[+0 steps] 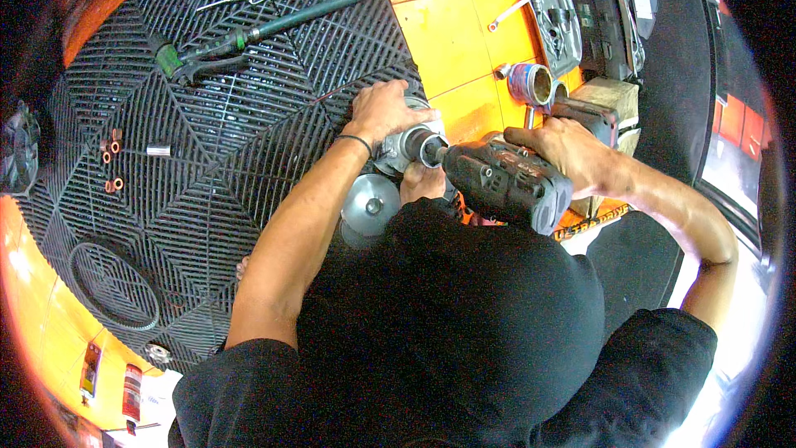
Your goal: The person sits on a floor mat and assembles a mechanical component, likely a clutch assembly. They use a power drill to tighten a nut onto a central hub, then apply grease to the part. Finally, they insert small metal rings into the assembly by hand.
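Observation:
My left hand (383,109) is closed around a round grey metal part (400,149) low over the mat. In my right hand (574,153) is a black cordless impact wrench (507,178), gripped by its handle. The wrench's socket end (433,149) points left and meets the metal part; I cannot tell how they engage. Bare skin (421,182), perhaps a foot, presses against the part from the near side. Close by, a shiny metal disc (371,206) with a central hub lies partly under my dark clothing.
Black ribbed matting (274,116) bears a green air gun (178,62) on a hose, copper-coloured rings (112,149), a silver pin (158,150) and a toothed belt (114,284). Far right, a metal tray (572,54) of tools, a spanner (507,14) and a can (531,83) sit on orange tiles.

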Available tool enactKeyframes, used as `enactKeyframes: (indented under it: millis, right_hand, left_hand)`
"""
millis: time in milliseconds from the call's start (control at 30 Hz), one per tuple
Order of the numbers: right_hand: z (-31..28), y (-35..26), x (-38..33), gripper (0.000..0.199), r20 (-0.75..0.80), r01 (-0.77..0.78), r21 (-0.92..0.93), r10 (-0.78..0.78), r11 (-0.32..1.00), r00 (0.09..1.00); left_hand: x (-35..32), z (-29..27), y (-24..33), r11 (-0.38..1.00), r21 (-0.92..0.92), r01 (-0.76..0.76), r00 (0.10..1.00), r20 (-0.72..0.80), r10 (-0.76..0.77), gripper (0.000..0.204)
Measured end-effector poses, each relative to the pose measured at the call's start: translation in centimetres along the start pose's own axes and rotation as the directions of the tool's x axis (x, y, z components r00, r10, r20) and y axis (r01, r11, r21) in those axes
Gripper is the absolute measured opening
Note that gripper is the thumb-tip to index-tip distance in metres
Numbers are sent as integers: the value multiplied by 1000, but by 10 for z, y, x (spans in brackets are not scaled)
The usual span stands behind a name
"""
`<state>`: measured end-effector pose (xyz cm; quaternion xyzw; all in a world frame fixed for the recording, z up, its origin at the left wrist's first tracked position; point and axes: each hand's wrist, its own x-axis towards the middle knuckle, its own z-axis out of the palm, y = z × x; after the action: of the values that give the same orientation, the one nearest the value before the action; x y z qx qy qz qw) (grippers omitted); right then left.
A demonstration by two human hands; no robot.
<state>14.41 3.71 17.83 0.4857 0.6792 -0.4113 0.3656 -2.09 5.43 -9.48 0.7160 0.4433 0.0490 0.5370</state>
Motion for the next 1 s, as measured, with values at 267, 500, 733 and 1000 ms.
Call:
enactKeyframes:
  millis: [267,500,733,1000]
  right_hand:
    - [17,5,-5,63,-89,32,65,-26,997,996]
    - [9,1,-4,61,-75,-4,-16,2,1000,997]
    - [17,11,-4,65,-98,17,-53,-22,998,995]
    - [23,4,-5,68,-90,13,123,-2,992,996]
  left_hand:
    - [1,0,-3,1000,10,23,1000,-10,-23,91]
    - [0,-2,1,999,32,-19,1000,-1,19,87]
    - [-1,-1,0,999,36,-17,1000,-14,17,90]
    - [3,4,0,999,46,-13,1000,-24,14,89]
